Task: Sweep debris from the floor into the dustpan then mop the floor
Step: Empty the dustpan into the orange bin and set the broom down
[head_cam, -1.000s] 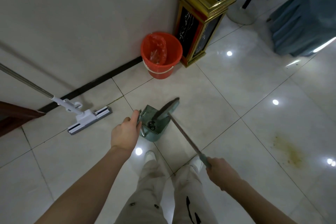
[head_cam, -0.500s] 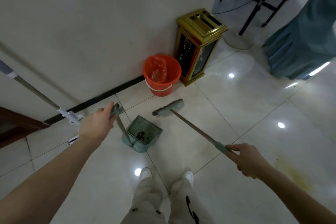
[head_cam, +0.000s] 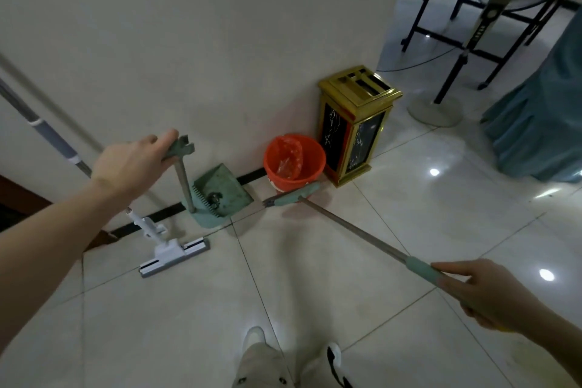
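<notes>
While the left hand (head_cam: 132,164) grips the green dustpan (head_cam: 225,190) by its handle against the wall (head_cam: 220,41) at eleven o'clock, the right hand (head_cam: 485,293) grips the broom (head_cam: 352,230) (metal pole); glossy tiled floor (head_cam: 315,293) lies open toward six.

- Wall (head_cam: 220,25): plain off-white, black skirting (head_cam: 252,175) at base; beyond the left fingers (head_cam: 157,138).
- Floor (head_cam: 315,277): glossy pale tiles, lamp glare spots; below both sets of fingers.
- Gold-and-black bin (head_cam: 356,123): against wall, well beyond the right fingers (head_cam: 450,266).
- Black metal frame legs (head_cam: 452,77), teal drape (head_cam: 535,135): farther right.
</notes>
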### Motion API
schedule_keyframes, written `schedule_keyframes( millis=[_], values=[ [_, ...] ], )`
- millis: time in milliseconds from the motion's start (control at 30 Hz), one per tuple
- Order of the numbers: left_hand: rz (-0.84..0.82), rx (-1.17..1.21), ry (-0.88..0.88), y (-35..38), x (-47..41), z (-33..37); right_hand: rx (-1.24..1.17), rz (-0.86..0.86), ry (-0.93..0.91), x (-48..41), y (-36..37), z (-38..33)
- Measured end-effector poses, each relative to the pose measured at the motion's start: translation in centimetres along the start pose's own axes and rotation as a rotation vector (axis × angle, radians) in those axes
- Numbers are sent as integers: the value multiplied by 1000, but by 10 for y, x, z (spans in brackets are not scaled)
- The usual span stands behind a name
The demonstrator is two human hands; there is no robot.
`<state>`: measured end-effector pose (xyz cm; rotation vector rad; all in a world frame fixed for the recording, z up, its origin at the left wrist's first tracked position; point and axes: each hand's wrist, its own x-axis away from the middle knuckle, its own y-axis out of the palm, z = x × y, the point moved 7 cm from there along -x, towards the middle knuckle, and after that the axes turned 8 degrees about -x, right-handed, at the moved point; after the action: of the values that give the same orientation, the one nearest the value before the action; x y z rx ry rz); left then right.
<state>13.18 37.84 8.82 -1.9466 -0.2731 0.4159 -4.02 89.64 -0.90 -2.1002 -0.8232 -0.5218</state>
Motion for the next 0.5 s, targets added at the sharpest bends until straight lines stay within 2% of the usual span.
schedule_keyframes(
  millis=[500],
  values=[
    [155, -61, 214, -64, -80, 68, -62, 23, -55, -1, -42, 8]
  ],
)
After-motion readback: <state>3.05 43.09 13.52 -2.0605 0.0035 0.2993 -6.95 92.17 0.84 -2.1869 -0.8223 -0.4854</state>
